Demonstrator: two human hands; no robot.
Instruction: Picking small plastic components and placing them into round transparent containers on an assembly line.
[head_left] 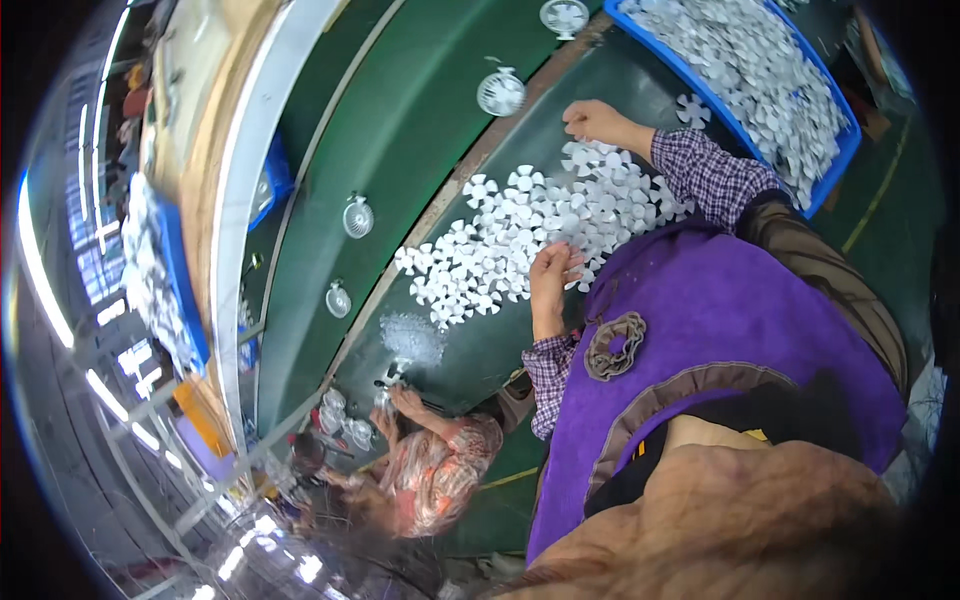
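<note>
A pile of small white fan blades is spread across the dark green work table in front of me. My left hand rests at the near side of this pile, its fingers curled in among the blades; what they grip, if anything, is hidden. Beyond the pile's right end, my right hand hovers with its fingers bent together. Whatever lies between those fingertips is too small to make out. One loose fan blade lies apart, close to my right sleeve.
A blue bin full of white blades stands at my right. Beyond the table's raised edge, a green conveyor belt carries round white fan housings, spaced apart. At my left a co-worker handles parts beside a patch of small pale pieces.
</note>
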